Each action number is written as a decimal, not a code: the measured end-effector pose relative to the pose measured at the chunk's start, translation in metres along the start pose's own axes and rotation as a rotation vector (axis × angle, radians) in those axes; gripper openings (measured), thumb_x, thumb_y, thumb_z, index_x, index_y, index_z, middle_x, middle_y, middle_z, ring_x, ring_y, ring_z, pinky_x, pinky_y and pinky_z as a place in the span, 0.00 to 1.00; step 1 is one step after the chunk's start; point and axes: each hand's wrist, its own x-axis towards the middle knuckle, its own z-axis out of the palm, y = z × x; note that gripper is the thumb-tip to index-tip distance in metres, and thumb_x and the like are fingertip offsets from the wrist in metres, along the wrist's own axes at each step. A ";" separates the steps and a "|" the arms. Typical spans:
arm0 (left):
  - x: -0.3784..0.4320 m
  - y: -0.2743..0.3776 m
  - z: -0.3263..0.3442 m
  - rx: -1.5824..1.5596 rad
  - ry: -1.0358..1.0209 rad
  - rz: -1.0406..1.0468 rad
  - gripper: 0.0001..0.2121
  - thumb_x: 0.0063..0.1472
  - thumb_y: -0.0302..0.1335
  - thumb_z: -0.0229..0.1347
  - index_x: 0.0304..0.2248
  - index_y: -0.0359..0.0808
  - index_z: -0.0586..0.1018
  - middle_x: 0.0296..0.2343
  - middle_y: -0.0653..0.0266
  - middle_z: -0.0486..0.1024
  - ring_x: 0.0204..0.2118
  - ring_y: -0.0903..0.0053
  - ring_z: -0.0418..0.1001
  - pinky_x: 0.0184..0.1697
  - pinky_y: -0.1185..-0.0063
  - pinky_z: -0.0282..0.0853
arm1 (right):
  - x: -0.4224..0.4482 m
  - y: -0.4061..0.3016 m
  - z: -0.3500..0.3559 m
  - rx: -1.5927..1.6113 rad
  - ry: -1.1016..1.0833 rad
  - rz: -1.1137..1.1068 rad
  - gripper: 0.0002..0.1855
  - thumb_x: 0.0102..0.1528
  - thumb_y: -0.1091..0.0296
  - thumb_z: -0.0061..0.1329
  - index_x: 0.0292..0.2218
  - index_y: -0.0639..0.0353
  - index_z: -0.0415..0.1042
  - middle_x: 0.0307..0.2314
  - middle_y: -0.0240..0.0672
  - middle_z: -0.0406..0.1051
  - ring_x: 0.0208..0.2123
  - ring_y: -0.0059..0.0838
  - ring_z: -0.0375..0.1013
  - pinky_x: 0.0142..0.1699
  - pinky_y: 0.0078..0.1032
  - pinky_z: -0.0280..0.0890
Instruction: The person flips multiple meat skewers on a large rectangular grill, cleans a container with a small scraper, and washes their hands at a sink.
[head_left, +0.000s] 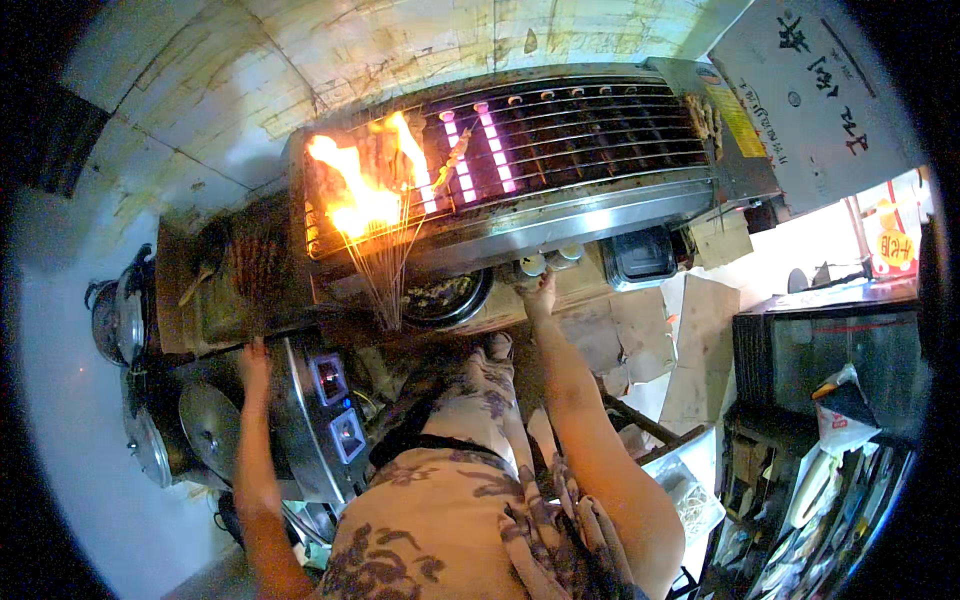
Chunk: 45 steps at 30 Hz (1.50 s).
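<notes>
My left hand (256, 364), blurred, is at the near ends of a bundle of dark meat skewers (256, 262) and appears closed on them. The bundle extends over a shadowed tray (217, 326) left of the grill. With my right hand (538, 294) I grip a jar with a pale round top (532, 264) below the grill's front edge. A similar jar (570, 252) stands just to its right. Flames rise around the food ends of a fanned bunch of skewers (384, 262) on the grill's left side; neither hand touches it. One separate skewer (452, 161) lies across the wires.
The long metal grill (600, 206) has glowing pink heating tubes (495, 150). Below it are a round pan of food (442, 296) and black plastic trays (640, 255). Lidded pots (120, 319) stand left, near a round metal lid (210, 427). A glass-fronted cabinet (832, 360) is right.
</notes>
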 end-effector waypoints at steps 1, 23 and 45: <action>0.005 -0.004 -0.012 0.165 -0.028 0.049 0.24 0.59 0.46 0.40 0.29 0.28 0.71 0.25 0.51 0.69 0.30 0.63 0.67 0.32 0.67 0.59 | 0.003 0.002 0.004 0.051 -0.020 -0.063 0.42 0.33 0.72 0.62 0.48 0.58 0.53 0.38 0.38 0.63 0.39 0.31 0.63 0.43 0.26 0.61; 0.227 0.128 -0.098 1.757 -0.370 0.482 0.15 0.47 0.45 0.54 0.30 0.43 0.79 0.29 0.69 0.76 0.32 0.70 0.73 0.32 0.72 0.67 | 0.051 0.010 -0.020 0.358 0.159 -0.007 0.34 0.40 0.68 0.55 0.46 0.64 0.54 0.41 0.39 0.59 0.44 0.35 0.60 0.49 0.34 0.55; -0.054 0.029 0.009 -1.265 -0.526 -0.630 0.16 0.54 0.40 0.51 0.15 0.47 0.60 0.08 0.79 0.52 0.08 0.89 0.47 0.08 0.86 0.38 | -0.081 -0.088 -0.071 0.426 -0.659 -0.268 0.36 0.40 0.81 0.48 0.50 0.62 0.49 0.41 0.37 0.58 0.40 0.29 0.60 0.45 0.26 0.58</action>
